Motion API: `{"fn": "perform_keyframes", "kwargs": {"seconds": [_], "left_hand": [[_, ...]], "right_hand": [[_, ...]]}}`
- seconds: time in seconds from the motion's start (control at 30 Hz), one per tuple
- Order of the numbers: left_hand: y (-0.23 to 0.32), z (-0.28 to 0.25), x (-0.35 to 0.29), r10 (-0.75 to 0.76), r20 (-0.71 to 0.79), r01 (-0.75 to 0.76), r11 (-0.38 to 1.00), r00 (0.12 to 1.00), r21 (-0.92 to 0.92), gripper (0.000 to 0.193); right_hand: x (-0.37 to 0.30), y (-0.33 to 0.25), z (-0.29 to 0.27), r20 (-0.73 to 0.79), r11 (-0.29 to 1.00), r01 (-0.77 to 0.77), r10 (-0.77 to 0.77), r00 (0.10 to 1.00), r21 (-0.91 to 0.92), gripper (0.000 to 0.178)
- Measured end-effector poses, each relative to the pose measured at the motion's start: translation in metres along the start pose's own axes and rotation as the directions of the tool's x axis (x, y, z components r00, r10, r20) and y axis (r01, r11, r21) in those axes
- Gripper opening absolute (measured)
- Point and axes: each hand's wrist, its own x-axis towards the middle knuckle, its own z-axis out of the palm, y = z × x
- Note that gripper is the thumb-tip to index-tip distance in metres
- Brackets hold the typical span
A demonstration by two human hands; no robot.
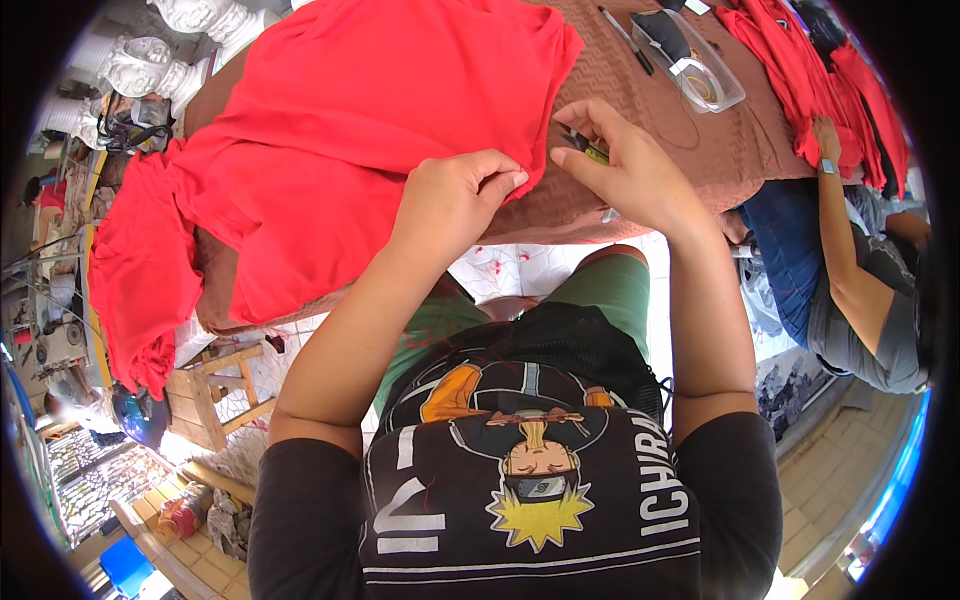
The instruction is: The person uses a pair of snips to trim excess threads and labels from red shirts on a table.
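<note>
A large red garment (350, 130) lies spread over a table covered in brown quilted cloth (680, 130), its left part hanging off the edge. My left hand (455, 195) pinches the garment's near edge between thumb and fingers. My right hand (620, 165) is close beside it, closed on a small dark tool with a yellow-green part (585, 147), its tip at the same fabric edge.
A clear plastic tray (700, 65) with small items and a pen (625, 40) lie on the table's far right. More red garments (800, 70) lie there, where another person's arm (835, 230) reaches. A wooden stool (215, 395) stands at the left below the table.
</note>
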Motion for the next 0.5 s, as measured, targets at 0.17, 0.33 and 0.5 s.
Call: {"fn": "perform_keyframes", "kwargs": {"seconds": [0.17,0.33,0.5], "left_hand": [[-0.009,0.0,0.001,-0.006,-0.013,0.004,0.996,1.0,-0.092,0.016],[-0.011,0.001,0.001,0.008,-0.033,-0.013,0.986,0.999,-0.165,0.018],[-0.007,-0.001,0.001,-0.008,0.008,0.009,0.989,1.0,-0.146,0.015]], "right_hand": [[-0.013,-0.002,-0.008,0.085,0.992,0.093,-0.086,0.993,-0.083,0.03],[-0.016,-0.02,-0.015,0.223,0.992,0.088,-0.067,0.972,-0.087,0.022],[-0.014,-0.017,-0.006,0.204,0.984,0.156,-0.136,0.969,-0.083,0.017]]}}
